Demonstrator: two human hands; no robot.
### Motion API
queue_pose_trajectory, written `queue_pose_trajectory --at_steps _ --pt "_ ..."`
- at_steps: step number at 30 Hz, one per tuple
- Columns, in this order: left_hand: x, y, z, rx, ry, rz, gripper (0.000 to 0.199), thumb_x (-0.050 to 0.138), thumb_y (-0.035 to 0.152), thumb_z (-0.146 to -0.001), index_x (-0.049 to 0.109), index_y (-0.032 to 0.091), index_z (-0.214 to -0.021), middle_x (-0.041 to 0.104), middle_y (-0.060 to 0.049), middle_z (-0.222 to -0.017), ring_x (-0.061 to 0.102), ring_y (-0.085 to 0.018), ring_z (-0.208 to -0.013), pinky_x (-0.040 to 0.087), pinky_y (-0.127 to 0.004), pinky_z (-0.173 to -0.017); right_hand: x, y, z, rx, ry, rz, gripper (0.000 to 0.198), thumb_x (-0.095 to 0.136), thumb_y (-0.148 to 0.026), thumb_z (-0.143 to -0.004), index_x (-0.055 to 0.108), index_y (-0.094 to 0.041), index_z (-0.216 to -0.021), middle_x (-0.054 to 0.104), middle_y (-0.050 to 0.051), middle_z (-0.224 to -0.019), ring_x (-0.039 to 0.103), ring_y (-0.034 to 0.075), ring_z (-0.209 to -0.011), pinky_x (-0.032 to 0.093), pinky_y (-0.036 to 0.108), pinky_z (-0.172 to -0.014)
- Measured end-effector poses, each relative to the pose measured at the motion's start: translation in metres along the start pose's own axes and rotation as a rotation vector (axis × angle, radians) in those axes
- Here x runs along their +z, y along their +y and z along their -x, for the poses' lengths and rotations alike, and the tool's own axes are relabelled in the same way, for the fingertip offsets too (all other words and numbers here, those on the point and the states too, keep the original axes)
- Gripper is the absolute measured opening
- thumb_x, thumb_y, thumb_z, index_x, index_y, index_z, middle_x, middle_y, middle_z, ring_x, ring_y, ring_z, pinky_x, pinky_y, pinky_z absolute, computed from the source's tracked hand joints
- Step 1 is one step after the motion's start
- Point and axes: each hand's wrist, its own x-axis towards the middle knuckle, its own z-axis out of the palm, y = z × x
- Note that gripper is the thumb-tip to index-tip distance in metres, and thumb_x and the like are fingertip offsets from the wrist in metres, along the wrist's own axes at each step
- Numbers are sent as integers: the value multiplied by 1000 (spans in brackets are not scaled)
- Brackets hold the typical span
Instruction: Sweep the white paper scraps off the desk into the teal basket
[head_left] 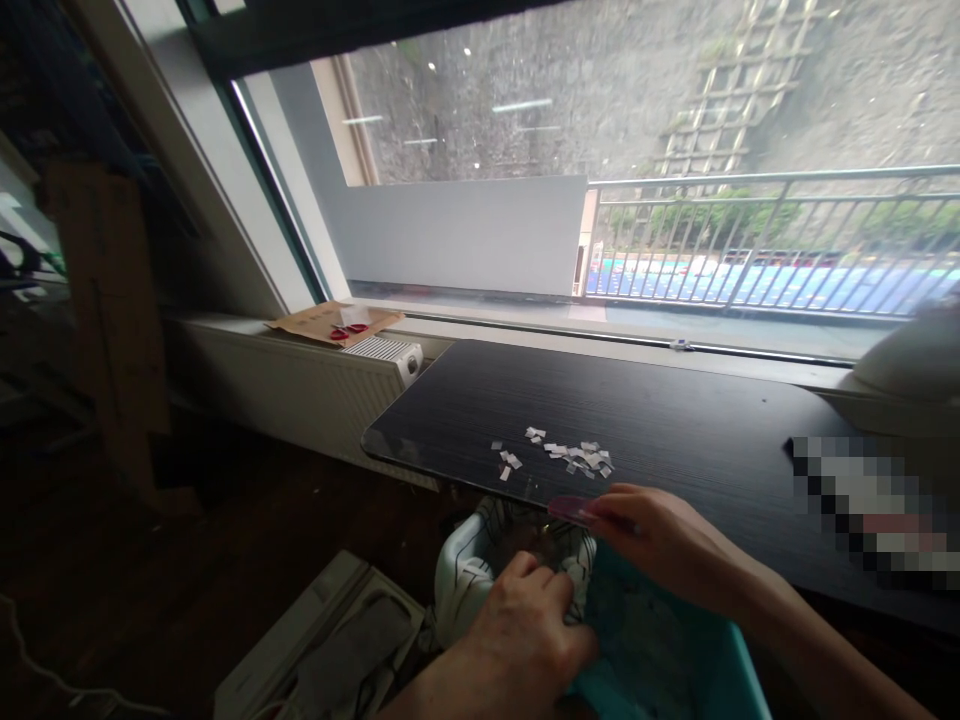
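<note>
My right hand [649, 535] is closed around a flat, translucent pink piece with a rounded end [568, 509], held at the front edge of the black table [675, 400]. Its exact kind I cannot make out. Just beyond it, small white paper scraps [585, 456] lie scattered on the tabletop. Below the edge stands a pale blue bin [452, 565] lined with a white bag with dark lines. My left hand [529, 625] has its fingers curled over the near side of this bin, gripping it. Part of the bin is hidden behind that hand.
A teal tub [739, 660] stands under the table at the right of the bin. Scissors with red handles [349, 330] lie on brown paper [311, 323] upon the radiator [300, 385]. A pale box-like thing [300, 620] sits on the floor at left.
</note>
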Motion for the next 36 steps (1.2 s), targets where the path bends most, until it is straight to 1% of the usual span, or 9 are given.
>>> queue_pose_trajectory --at_steps 4,7,9,14,17,22,30,33,36 --pt "6 -2 -3 11 -71 14 27 65 49 -76 60 23 -78 53 -3 -82 50 -22 -75 36 -36 -69 -8 26 5 138 144 139 33 39 -34 -92 64 -18 -77 62 3 -73 54 14 -61 33 24 -55" --pt "8 -2 -5 12 -72 6 17 62 39 -81 59 23 -77 55 -4 -83 51 -21 -75 36 -35 -68 -9 35 6 192 163 180 31 39 -34 -92 64 -19 -80 63 3 -76 55 14 -61 32 24 -55" --pt "6 0 -6 -4 -47 -1 13 61 35 -83 59 23 -78 56 -3 -85 52 -21 -76 36 -35 -69 -7 33 5 184 148 159 30 39 -34 -93 65 -20 -83 63 3 -79 56 14 -64 33 24 -56" --pt "6 3 -8 14 -62 -19 12 59 33 -85 61 23 -79 56 -3 -83 52 -21 -76 37 -36 -69 -2 25 -1 158 146 98 30 40 -33 -93 66 -21 -85 64 3 -82 58 14 -68 35 23 -60" --pt "18 1 -11 34 -67 -29 16 57 33 -87 61 23 -76 54 -3 -80 50 -21 -73 37 -36 -69 -4 26 -8 205 161 125 28 41 -31 -92 67 -20 -91 65 4 -85 58 14 -71 35 23 -61" --pt "37 -3 -14 25 -38 -50 17 58 34 -87 61 24 -74 53 -3 -78 48 -21 -72 36 -36 -69 -8 25 -15 210 160 167 30 40 -31 -93 68 -20 -94 65 4 -85 58 15 -72 34 24 -61" --pt "38 -3 -13 26 -9 -17 20 60 36 -86 60 23 -71 51 -2 -76 47 -20 -70 33 -35 -68 -12 24 0 220 122 168 31 40 -31 -92 68 -21 -99 65 5 -88 59 15 -74 36 24 -61" --pt "38 -2 -13 20 -18 -19 18 60 36 -87 60 24 -74 51 -1 -78 47 -20 -72 34 -35 -69 -14 23 5 201 135 175 32 38 -31 -93 68 -20 -95 64 5 -86 59 14 -70 35 24 -60" --pt "39 -2 -13 28 -26 -18 16 60 36 -87 62 24 -77 50 -1 -78 46 -19 -72 34 -35 -71 -13 23 6 164 117 151 31 40 -31 -93 69 -20 -94 64 4 -83 59 14 -70 35 24 -61"
